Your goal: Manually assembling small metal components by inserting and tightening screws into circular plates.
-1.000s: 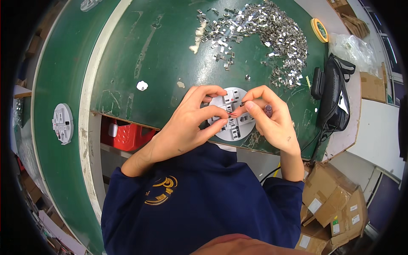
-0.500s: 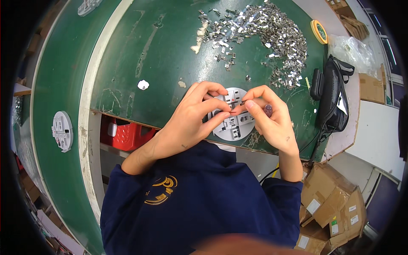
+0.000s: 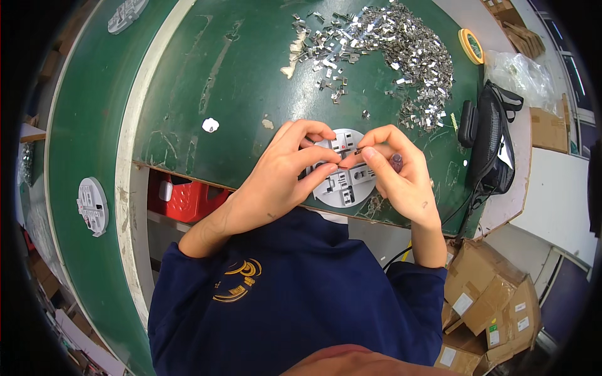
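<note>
I note a round, pale grey disc (image 3: 346, 197), face set with raised slotted blocks, at the near edge of the scuffed green counter (image 3: 251, 81). Left fingers (image 3: 320, 177) pinch a thin red wire (image 3: 343, 166) above it; right fingers (image 3: 380, 167) grasp a dark-handled tool (image 3: 396, 163). Metal pieces (image 3: 426, 59) lie heaped beyond; cardboard boxes (image 3: 492, 282) stand right.

I noted a scuffed green workbench (image 3: 251, 69) across the upper centre. On it I recorded a heap of small metal pieces (image 3: 426, 59) at upper right, a white scrap (image 3: 211, 125) left of centre and, mid-frame, a partly covered pale round base (image 3: 342, 183). A green strip (image 3: 81, 125) at left bore two similar bases (image 3: 95, 207).
</note>
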